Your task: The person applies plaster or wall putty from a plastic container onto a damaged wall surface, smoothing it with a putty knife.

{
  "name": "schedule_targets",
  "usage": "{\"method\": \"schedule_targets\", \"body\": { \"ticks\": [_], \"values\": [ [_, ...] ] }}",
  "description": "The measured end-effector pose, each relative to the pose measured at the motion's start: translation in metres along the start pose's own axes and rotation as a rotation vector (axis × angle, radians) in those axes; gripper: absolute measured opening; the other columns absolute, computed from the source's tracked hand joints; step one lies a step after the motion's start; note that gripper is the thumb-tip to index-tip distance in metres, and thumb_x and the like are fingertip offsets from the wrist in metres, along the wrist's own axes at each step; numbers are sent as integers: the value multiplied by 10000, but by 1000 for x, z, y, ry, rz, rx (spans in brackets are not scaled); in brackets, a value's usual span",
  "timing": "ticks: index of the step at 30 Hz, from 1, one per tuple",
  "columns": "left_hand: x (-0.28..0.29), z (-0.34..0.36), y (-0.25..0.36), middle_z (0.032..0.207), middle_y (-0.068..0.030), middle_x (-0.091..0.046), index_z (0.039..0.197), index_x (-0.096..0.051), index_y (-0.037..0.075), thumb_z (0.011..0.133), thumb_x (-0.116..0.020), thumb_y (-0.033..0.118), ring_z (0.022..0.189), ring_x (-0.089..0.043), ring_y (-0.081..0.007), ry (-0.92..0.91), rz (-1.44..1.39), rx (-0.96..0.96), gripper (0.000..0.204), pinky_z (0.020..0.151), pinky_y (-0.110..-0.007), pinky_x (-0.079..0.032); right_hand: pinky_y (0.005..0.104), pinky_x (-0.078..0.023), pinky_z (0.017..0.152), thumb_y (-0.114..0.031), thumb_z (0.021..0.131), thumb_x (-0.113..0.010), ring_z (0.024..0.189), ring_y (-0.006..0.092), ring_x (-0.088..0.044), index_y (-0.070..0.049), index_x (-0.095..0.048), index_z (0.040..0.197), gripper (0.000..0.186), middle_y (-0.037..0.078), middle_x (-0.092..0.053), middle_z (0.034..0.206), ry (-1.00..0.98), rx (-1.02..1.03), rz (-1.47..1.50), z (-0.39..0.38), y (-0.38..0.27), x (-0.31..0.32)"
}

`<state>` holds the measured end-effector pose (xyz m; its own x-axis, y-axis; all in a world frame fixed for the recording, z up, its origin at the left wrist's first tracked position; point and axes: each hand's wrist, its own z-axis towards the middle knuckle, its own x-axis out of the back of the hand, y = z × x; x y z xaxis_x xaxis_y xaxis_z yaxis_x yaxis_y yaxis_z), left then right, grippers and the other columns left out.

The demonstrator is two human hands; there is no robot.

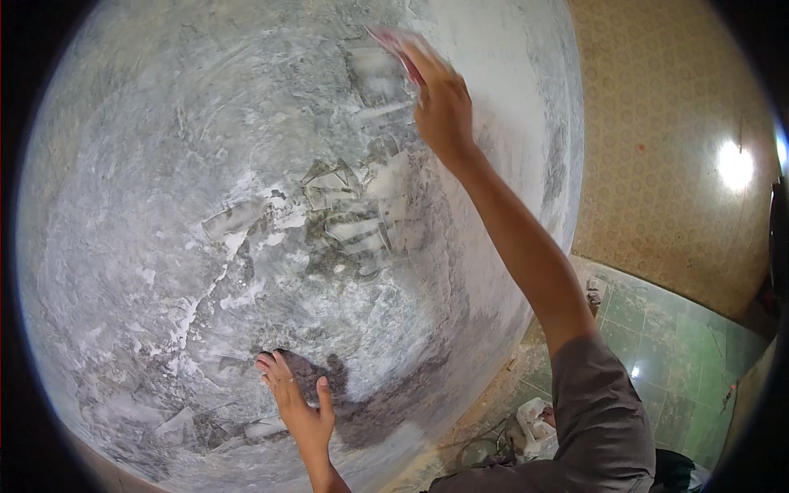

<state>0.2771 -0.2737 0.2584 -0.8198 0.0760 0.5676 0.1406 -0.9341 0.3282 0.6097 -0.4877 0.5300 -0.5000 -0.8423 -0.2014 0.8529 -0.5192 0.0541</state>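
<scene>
A grey, mottled plaster wall (131, 214) fills most of the view, with white patches and rough strokes of filler. My right hand (440, 103) is high on it, gripping a thin, flat tool (389, 43) with reddish-pink parts, slightly blurred; its exact kind is hard to make out. The tool is at the wall, near a band of lighter plaster (493, 57). My left hand (296, 398) is lower on the wall, with fingers apart and nothing held, its fingertips resting on the plaster.
At the right stands a beige patterned surface (649, 205) with a bright reflection. Below it lies a green tiled floor (674, 345) marked with pale dust. A crumpled white bag or cloth (534, 423) lies at the wall's foot, partly behind my dark-clothed body.
</scene>
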Motion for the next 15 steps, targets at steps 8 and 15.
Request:
{"method": "schedule_targets", "body": {
  "ticks": [8,15],
  "values": [
    [-8,4,6,1693,-309,-218,1628,-281,-42,1019,-637,303,1590,-157,-472,9,20,-4,785,1276,-584,-159,427,-474,1079,63,834,-657,1287,293,-604,-178,-629,1433,647,88,-652,1414,-70,147,-10,10,30,-29],
    [-8,4,8,1697,-295,-219,1635,-272,-32,1021,-627,272,1593,-151,-463,35,78,21,772,1276,-589,-167,403,-474,1091,66,859,-667,1315,257,-601,-192,-650,1411,609,62,-639,1446,-149,277,41,-90,25,19]
  ]
}}
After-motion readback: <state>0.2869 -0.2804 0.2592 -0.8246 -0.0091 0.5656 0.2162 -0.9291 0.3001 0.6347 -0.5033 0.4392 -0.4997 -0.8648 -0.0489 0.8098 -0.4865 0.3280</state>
